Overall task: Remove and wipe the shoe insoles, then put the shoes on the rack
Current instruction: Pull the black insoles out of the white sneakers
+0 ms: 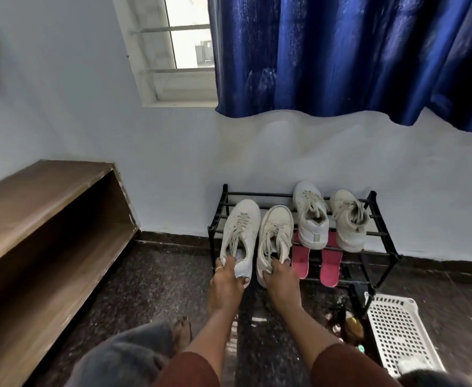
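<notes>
The person crouched before the rack [380,233], both arms stretched out. The left hand [225,283] gripped the heel of one white shoe [240,233], fingers curled over the collar and into the opening, thumb against the back. The right hand [275,277] held the second shoe [274,236] the same way, fingertips tucked inside where I could not see them. Both shoes lay toes toward the wall at the left end of the top tier, heels jutting past the front rail; whether their soles rested fully on the bars was hard to tell.

Another pair [331,219] sat further right on the same tier, well apart from the hands. Beneath them, two pink slippers [331,263] showed only in part, their fronts hidden under that pair. No insoles could be made out inside any shoe.

A white basket [396,331] stood on the floor beside the rack's right leg, its near edge cut off. Small things lay blurred in the shadow between rack and basket; I could not name them. A wooden shelf [48,219] ran along the left wall. A blue curtain [354,57] hung over half the window [184,46].
</notes>
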`<state>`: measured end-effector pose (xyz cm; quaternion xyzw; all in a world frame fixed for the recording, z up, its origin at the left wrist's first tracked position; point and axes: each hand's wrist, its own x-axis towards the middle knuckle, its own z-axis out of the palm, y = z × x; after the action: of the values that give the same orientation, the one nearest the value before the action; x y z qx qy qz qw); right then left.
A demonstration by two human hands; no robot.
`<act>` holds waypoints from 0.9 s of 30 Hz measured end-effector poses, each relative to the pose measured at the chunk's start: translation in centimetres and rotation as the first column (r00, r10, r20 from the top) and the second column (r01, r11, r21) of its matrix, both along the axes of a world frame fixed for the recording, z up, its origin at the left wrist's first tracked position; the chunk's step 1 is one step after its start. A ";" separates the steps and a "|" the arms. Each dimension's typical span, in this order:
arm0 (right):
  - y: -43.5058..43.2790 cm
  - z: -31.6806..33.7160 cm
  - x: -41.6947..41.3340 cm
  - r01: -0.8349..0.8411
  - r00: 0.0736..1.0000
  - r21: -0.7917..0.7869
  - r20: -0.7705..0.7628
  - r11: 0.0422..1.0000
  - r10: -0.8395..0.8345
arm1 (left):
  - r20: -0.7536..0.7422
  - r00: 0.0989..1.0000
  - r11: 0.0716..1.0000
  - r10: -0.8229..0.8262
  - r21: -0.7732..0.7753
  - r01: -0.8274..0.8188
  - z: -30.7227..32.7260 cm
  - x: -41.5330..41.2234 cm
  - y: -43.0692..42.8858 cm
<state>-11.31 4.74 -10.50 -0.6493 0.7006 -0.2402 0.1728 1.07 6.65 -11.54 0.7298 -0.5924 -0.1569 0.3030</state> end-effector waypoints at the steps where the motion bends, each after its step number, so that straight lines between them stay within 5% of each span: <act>1: 1.3 0.0 0.1 -0.008 1.000 0.007 -0.013 1.000 0.008 | -0.006 1.000 1.000 0.002 0.002 -0.002 -0.1 0.1 1.4; 15: 13.5 -7.8 -0.8 -0.030 0.995 0.177 -0.090 0.984 0.046 | 0.052 0.996 0.967 -0.070 0.247 0.055 -6.6 0.1 13.8; 27: 9.7 -18.6 -0.6 -0.044 0.997 0.513 -0.038 0.857 0.074 | 0.032 0.995 0.819 -0.091 0.571 0.057 -15.9 1.2 9.6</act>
<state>-11.87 14.46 -29.11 -0.6079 0.7235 -0.0220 0.3264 2.22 16.22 -27.45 0.7676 -0.5549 -0.3171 0.0476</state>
